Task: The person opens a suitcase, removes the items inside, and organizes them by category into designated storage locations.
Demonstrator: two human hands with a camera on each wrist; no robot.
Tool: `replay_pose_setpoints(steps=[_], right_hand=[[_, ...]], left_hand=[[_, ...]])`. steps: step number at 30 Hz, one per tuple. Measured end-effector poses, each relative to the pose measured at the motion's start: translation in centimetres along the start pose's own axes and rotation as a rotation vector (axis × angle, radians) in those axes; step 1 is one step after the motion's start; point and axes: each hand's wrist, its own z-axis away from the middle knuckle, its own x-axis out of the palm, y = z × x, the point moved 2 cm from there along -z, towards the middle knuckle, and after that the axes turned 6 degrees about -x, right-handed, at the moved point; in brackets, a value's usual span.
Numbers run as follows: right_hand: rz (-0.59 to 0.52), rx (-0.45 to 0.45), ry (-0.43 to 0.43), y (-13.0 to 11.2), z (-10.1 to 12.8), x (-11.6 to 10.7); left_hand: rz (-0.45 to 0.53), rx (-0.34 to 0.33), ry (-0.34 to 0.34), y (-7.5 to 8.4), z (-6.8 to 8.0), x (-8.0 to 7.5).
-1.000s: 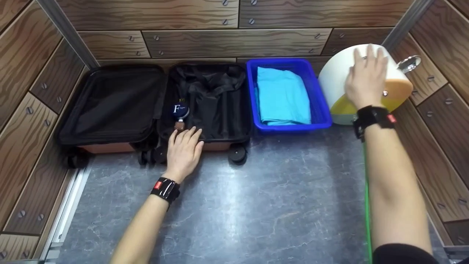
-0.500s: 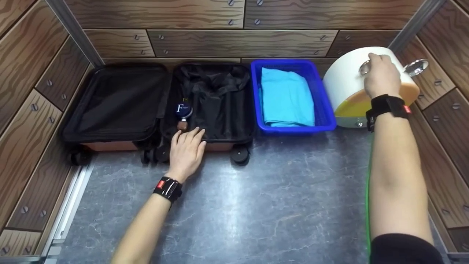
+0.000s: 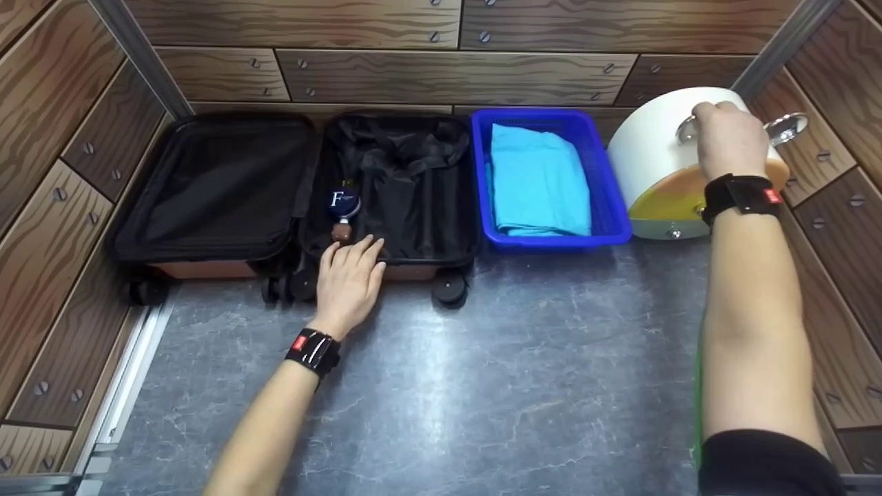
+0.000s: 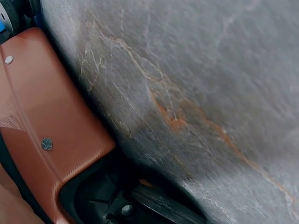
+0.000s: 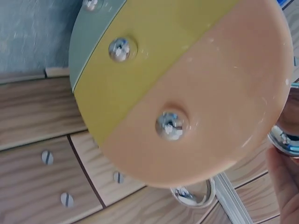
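My left hand [image 3: 349, 281] lies with straight fingers over the front rim of an open black-lined suitcase [image 3: 396, 200]. Just beyond its fingertips, inside that half, is a dark blue round item [image 3: 344, 205] with a white "F" and a brown end. On the right, my right hand [image 3: 732, 141] grips a silver handle [image 5: 286, 137] on top of a white rounded box [image 3: 651, 131]. The box's rounded face shows peach [image 5: 210, 88], yellow and grey-green bands with silver knobs. The right fingertips are mostly hidden in the head view.
The suitcase's other half [image 3: 220, 186] lies to the left. Between suitcase and box stands a blue plastic basket [image 3: 606, 200] holding a folded light-blue cloth [image 3: 537, 182]. Wood-patterned walls [image 3: 455, 76] enclose three sides of the grey marbled floor [image 3: 510, 365].
My right hand has gone from lying spread on the white box to curling round its handle, shifting to the right. The left hand stays on the suitcase rim.
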Motion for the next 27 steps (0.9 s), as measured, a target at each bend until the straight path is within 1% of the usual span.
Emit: replay_pose_setpoints(steps=[3, 8, 13, 18, 27], right_hand=[[0.029, -0.042, -0.024, 0.3, 0.3, -0.4], [0.055, -0.144, -0.028, 0.4, 0.9, -1.1], [0.073, -0.216, -0.047, 0.5, 1.7, -1.6], [0.086, -0.276, -0.047, 0.3, 2.5, -2.0], [0.128, -0.368, -0.113, -0.3, 4.0, -3.7]], left_hand=[[0.002, 0.004, 0.003, 0.0, 0.0, 0.1], [0.004, -0.002, -0.004, -0.1, 0.0, 0.1], [-0.002, -0.002, -0.014, -0.1, 0.1, 0.0], [0.002, -0.006, -0.017, 0.0, 0.1, 0.0], [0.006, -0.006, -0.018, 0.0, 0.2, 0.0]])
